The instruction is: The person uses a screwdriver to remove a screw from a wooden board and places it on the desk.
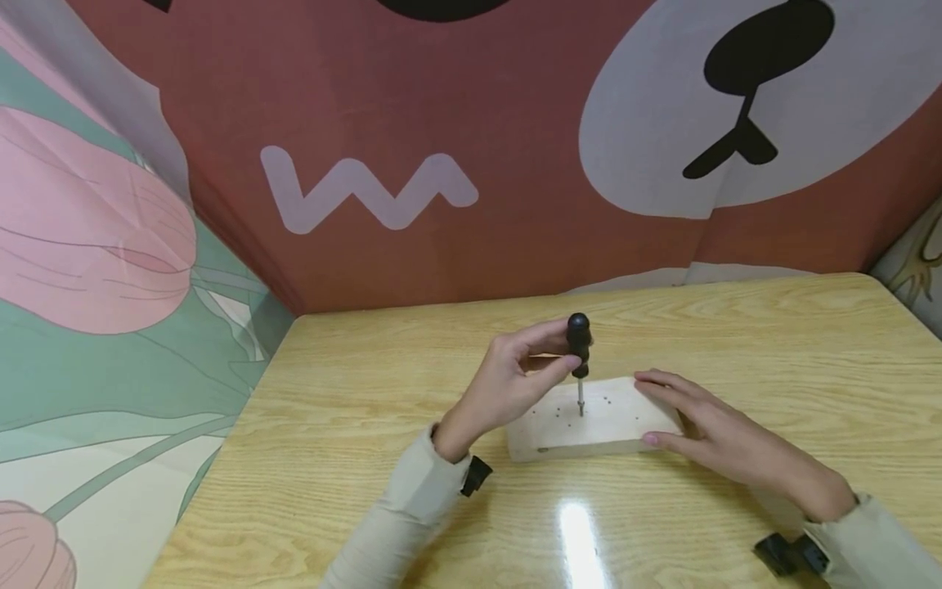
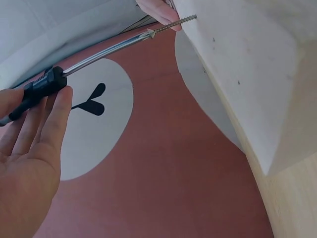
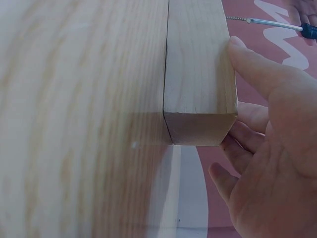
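My left hand (image 1: pixel 506 383) holds a screwdriver (image 1: pixel 579 335) by its black handle, thumb and fingers around it, the shaft pointing straight down. In the left wrist view, the tip of the shaft (image 2: pixel 109 50) meets the head of a long screw (image 2: pixel 173 25), whose point is in the face of a pale wooden block (image 2: pixel 237 54). Most of the screw's thread shows above the wood. Several small dark holes dot the block's top. At the block's right end my right hand (image 1: pixel 710 429) grips it, thumb on the near edge and fingers at the far edge.
The block lies flat on a wood-grain table (image 1: pixel 368 384). Behind the table hangs a reddish cloth (image 1: pixel 441 254) with a cartoon face, and a floral cloth (image 1: pixel 96 221) covers the left side. Dark wrist cameras sit at both sleeves.
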Demonstrator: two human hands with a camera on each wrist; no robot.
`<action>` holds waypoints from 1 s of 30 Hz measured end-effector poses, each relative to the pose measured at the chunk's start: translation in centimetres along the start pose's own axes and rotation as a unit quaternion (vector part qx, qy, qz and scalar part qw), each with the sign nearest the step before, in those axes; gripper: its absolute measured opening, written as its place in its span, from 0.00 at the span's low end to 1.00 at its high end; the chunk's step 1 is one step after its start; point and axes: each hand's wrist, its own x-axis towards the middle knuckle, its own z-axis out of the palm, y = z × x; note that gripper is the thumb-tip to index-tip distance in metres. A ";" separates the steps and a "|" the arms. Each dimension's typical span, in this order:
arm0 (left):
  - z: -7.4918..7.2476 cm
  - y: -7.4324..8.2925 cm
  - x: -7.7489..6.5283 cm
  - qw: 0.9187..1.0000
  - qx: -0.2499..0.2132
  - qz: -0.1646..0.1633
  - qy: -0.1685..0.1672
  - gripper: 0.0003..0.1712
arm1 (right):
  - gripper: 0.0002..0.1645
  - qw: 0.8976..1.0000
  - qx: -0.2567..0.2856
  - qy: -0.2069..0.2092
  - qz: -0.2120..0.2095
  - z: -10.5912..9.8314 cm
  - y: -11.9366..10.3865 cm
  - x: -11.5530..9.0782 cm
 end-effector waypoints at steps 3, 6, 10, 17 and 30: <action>-0.1 0.1 0.1 1.000 -0.001 -0.005 -0.006 0.25 | 0.42 1.000 0.004 -0.003 0.003 0.0 0.0 0.0; -0.1 0.2 0.1 1.000 -0.001 -0.007 -0.007 0.26 | 0.43 1.000 0.002 -0.005 0.010 0.0 -0.1 0.1; -0.1 0.3 0.1 1.000 0.002 -0.008 -0.003 0.26 | 0.43 1.000 0.005 -0.009 0.007 0.0 -0.1 0.1; -0.1 0.1 0.1 1.000 -0.007 0.000 0.018 0.26 | 0.42 1.000 -0.002 -0.008 0.003 0.0 0.0 0.0; 0.2 -0.1 0.1 0.999 0.005 0.018 0.039 0.20 | 0.41 1.000 -0.007 -0.008 0.006 0.0 0.0 0.0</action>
